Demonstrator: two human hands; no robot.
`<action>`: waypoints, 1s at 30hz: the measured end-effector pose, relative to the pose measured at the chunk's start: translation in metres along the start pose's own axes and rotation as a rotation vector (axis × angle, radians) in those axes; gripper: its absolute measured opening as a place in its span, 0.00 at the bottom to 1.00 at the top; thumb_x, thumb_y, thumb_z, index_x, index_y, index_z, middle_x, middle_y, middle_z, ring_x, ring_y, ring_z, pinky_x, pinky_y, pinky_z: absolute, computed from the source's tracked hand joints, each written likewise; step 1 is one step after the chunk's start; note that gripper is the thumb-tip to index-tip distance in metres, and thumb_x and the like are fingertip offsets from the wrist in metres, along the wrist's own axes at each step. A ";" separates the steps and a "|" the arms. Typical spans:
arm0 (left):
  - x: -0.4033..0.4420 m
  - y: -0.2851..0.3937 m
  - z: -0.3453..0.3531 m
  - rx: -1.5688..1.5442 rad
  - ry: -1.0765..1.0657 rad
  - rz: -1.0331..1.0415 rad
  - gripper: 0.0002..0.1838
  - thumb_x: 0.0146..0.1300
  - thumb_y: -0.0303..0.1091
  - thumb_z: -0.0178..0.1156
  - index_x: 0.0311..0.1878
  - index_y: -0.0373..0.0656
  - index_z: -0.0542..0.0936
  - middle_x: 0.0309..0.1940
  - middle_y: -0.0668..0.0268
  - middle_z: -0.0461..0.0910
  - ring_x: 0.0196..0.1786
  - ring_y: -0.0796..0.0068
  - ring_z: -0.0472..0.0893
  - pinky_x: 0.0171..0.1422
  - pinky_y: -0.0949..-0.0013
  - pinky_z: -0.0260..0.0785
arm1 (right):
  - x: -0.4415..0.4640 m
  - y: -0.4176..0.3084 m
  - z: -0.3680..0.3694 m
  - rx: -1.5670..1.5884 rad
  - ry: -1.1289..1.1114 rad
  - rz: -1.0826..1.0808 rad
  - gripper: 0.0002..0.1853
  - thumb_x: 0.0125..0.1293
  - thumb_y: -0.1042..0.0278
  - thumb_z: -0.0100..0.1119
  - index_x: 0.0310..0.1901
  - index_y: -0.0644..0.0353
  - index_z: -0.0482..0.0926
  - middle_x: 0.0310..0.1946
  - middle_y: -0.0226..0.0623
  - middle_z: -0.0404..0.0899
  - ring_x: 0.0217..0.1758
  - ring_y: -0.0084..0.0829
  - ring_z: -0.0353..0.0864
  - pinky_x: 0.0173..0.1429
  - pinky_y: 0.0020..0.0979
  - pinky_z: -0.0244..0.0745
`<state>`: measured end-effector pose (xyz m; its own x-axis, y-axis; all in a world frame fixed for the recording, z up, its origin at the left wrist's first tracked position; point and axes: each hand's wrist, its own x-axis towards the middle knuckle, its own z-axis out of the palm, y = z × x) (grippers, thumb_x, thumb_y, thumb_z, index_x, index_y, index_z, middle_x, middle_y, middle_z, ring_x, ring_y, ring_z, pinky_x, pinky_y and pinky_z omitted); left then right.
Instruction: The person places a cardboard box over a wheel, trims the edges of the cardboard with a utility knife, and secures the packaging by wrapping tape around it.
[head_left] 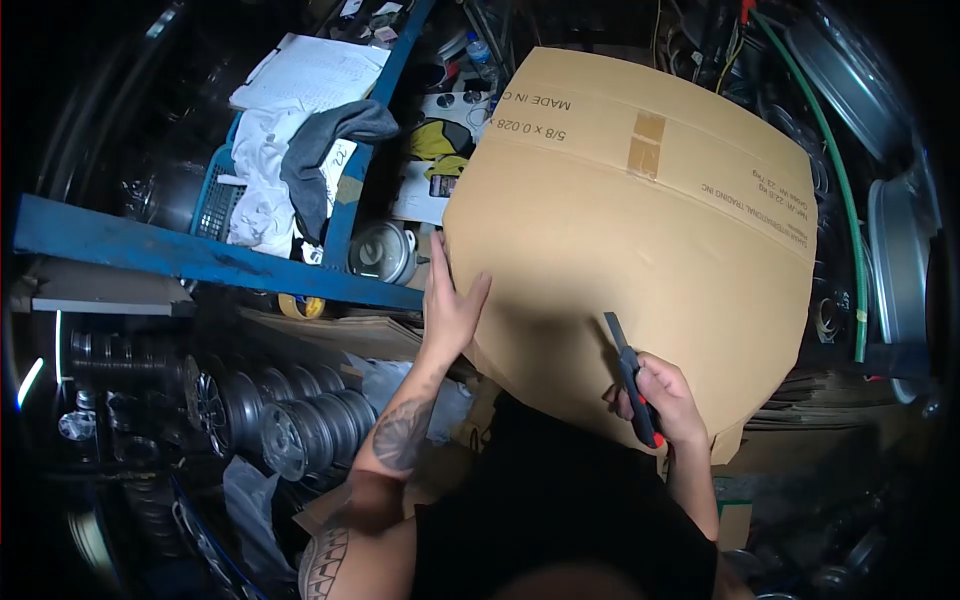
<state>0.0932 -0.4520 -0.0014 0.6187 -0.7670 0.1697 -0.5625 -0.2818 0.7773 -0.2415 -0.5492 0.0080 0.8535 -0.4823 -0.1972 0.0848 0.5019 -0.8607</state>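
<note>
A large sheet of brown cardboard (560, 240), printed with upside-down lettering and marked by a piece of brown tape (645, 146), lies in front of me. My left hand (454, 308) rests against its left edge, fingers stretched out and thumb over the surface. In my right hand (664, 398) is a black and red utility knife (640, 392), its blade pointing up and away from me. The knife is over the lower part of the cardboard; whether the blade touches it I cannot tell.
A blue metal frame (220, 262) runs along the left, with a teal basket (212, 200), cloths and papers on it. A lidded pot (383, 252) stands near my left hand. Several wheel rims (300, 430) lie lower left; a green hose (850, 220) hangs at right.
</note>
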 end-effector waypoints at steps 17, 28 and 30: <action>0.072 -0.032 -0.021 -0.170 -0.211 -0.278 0.31 0.68 0.44 0.72 0.68 0.33 0.79 0.50 0.53 0.89 0.51 0.67 0.87 0.60 0.64 0.77 | 0.000 -0.017 0.002 -0.041 -0.066 0.159 0.22 0.80 0.45 0.55 0.43 0.61 0.76 0.30 0.30 0.80 0.31 0.20 0.78 0.36 0.24 0.73; 0.131 0.050 0.047 0.523 -0.219 0.325 0.38 0.67 0.49 0.67 0.71 0.30 0.73 0.70 0.39 0.73 0.76 0.43 0.70 0.80 0.49 0.60 | -0.012 -0.017 0.007 0.249 0.251 -0.040 0.16 0.83 0.53 0.51 0.51 0.60 0.72 0.26 0.38 0.79 0.25 0.28 0.80 0.37 0.33 0.79; 0.180 0.080 0.097 0.393 -0.498 0.417 0.40 0.66 0.50 0.67 0.73 0.31 0.71 0.73 0.41 0.71 0.77 0.45 0.69 0.81 0.46 0.58 | -0.016 -0.019 0.001 0.415 0.293 -0.118 0.16 0.83 0.53 0.51 0.51 0.61 0.73 0.26 0.38 0.79 0.24 0.28 0.80 0.37 0.32 0.79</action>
<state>0.1064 -0.6686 0.0328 0.0436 -0.9984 0.0363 -0.9072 -0.0243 0.4200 -0.2562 -0.5506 0.0281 0.6511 -0.7038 -0.2843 0.4193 0.6457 -0.6381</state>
